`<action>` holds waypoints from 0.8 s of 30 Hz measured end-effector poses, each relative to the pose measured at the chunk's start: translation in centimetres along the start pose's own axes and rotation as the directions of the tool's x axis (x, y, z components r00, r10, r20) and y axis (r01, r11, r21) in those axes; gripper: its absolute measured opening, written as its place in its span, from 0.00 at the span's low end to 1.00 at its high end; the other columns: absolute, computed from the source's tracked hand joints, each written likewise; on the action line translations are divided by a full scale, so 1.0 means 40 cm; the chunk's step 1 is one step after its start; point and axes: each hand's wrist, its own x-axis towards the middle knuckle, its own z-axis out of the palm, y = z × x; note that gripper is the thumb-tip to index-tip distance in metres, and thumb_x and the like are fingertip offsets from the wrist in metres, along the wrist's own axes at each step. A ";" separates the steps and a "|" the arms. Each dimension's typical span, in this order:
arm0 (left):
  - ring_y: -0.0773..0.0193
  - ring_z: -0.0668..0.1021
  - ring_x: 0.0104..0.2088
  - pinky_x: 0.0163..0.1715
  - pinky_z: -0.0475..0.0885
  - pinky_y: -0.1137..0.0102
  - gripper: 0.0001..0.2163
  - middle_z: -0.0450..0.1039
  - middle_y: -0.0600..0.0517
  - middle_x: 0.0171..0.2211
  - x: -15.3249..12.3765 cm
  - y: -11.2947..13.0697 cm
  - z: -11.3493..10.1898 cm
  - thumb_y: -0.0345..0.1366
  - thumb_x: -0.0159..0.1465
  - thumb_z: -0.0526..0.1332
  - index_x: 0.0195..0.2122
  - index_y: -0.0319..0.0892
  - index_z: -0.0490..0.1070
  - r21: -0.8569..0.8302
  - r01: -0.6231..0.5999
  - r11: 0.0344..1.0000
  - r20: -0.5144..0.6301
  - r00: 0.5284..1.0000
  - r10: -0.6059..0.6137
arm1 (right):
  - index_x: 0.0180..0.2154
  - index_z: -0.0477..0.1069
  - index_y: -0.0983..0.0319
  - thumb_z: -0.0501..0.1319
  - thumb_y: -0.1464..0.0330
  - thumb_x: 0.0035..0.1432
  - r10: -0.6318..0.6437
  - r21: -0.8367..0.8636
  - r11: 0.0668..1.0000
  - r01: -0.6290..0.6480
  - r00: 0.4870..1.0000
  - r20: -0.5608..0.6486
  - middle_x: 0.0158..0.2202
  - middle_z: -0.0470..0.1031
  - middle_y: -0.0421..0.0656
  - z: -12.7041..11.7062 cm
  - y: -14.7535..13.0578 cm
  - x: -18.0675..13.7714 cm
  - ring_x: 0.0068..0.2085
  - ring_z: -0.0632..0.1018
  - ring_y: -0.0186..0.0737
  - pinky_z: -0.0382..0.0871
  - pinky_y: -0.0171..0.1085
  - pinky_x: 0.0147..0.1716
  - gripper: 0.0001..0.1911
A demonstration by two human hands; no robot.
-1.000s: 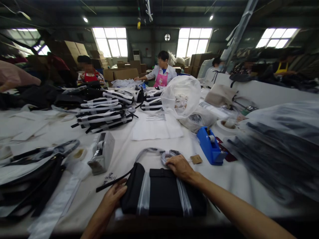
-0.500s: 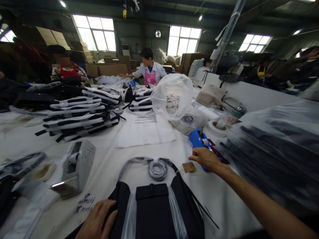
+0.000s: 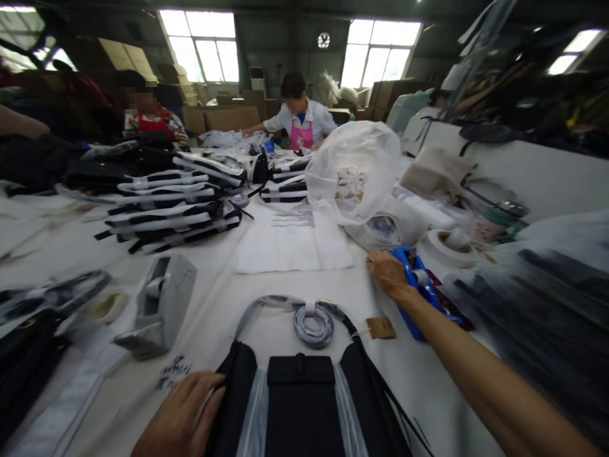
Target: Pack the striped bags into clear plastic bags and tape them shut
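Grips the black bag, in front and left of the blue tape dispenser, by its edge with the left hand. Curls the right hand at that dispenser's left; hard to say if holding anything.

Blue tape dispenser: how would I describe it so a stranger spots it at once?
On the pale-covered table, find the black bag, then look beyond it to the right. There, by the right hand, sits the blue tape dispenser, its bright color setting it apart from the grey dispenser to the left.
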 end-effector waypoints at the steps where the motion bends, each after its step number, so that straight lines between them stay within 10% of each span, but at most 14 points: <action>1: 0.55 0.78 0.43 0.48 0.70 0.62 0.11 0.78 0.51 0.40 0.009 0.022 -0.015 0.45 0.66 0.55 0.42 0.51 0.76 0.026 0.068 0.997 -0.068 0.996 -0.066 | 0.36 0.75 0.65 0.52 0.73 0.63 -0.014 0.047 0.999 0.015 1.000 -0.021 0.40 0.78 0.52 -0.012 -0.016 -0.014 0.45 0.76 0.49 0.66 0.42 0.45 0.12; 7: 0.54 0.74 0.44 0.50 0.64 0.60 0.09 0.76 0.48 0.39 0.052 0.119 -0.078 0.38 0.66 0.54 0.38 0.45 0.74 -0.090 0.239 0.967 -0.034 0.970 -0.242 | 0.37 0.75 0.56 0.60 0.63 0.61 -0.271 0.606 0.737 0.299 0.952 -0.140 0.34 0.79 0.41 -0.103 -0.222 -0.221 0.35 0.78 0.41 0.70 0.37 0.35 0.06; 12: 0.57 0.77 0.33 0.38 0.65 0.67 0.08 0.77 0.50 0.30 0.022 0.194 -0.106 0.41 0.63 0.59 0.31 0.48 0.76 -0.354 0.469 0.809 0.253 0.881 -0.400 | 0.33 0.74 0.58 0.53 0.73 0.63 -0.704 0.537 0.548 0.641 0.700 -0.117 0.31 0.77 0.45 -0.099 -0.399 -0.410 0.35 0.74 0.43 0.68 0.41 0.37 0.12; 14: 0.57 0.78 0.30 0.33 0.65 0.68 0.06 0.77 0.51 0.27 0.015 0.215 -0.114 0.42 0.60 0.62 0.33 0.49 0.78 -0.393 0.536 0.747 0.333 0.841 -0.427 | 0.31 0.73 0.58 0.52 0.74 0.62 -0.700 0.511 0.584 0.631 0.710 -0.077 0.30 0.76 0.46 -0.088 -0.432 -0.449 0.34 0.73 0.44 0.67 0.42 0.35 0.13; 17: 0.60 0.75 0.22 0.25 0.63 0.71 0.09 0.74 0.53 0.20 0.023 0.214 -0.128 0.43 0.59 0.62 0.35 0.47 0.78 -0.442 0.564 0.698 0.467 0.809 -0.358 | 0.32 0.73 0.58 0.54 0.70 0.62 -0.575 0.670 0.636 0.382 0.814 0.082 0.31 0.76 0.44 -0.091 -0.454 -0.481 0.33 0.76 0.43 0.68 0.39 0.32 0.10; 19: 0.65 0.69 0.14 0.17 0.59 0.73 0.12 0.69 0.56 0.14 0.034 0.198 -0.142 0.43 0.61 0.58 0.40 0.44 0.77 -0.462 0.658 0.595 0.669 0.699 -0.254 | 0.32 0.71 0.58 0.56 0.65 0.61 -0.436 0.780 0.625 0.022 0.839 0.325 0.26 0.75 0.40 -0.104 -0.461 -0.497 0.25 0.75 0.38 0.66 0.35 0.23 0.08; 22: 0.70 0.61 0.09 0.10 0.52 0.77 0.19 0.69 0.58 0.13 0.041 0.172 -0.159 0.43 0.62 0.55 0.52 0.40 0.70 -0.406 0.810 0.423 0.869 0.486 -0.096 | 0.33 0.67 0.59 0.56 0.58 0.61 -0.286 0.734 0.452 -0.507 0.697 0.657 0.13 0.64 0.33 -0.130 -0.468 -0.518 0.12 0.64 0.32 0.53 0.29 0.12 0.12; 24: 0.71 0.63 0.09 0.09 0.53 0.78 0.22 0.72 0.57 0.16 0.038 0.168 -0.163 0.42 0.61 0.56 0.55 0.39 0.65 -0.391 0.854 0.344 0.904 0.426 -0.029 | 0.35 0.65 0.60 0.57 0.57 0.60 -0.265 0.669 0.267 -0.693 0.615 0.743 0.13 0.66 0.33 -0.145 -0.468 -0.527 0.11 0.64 0.30 0.53 0.27 0.10 0.13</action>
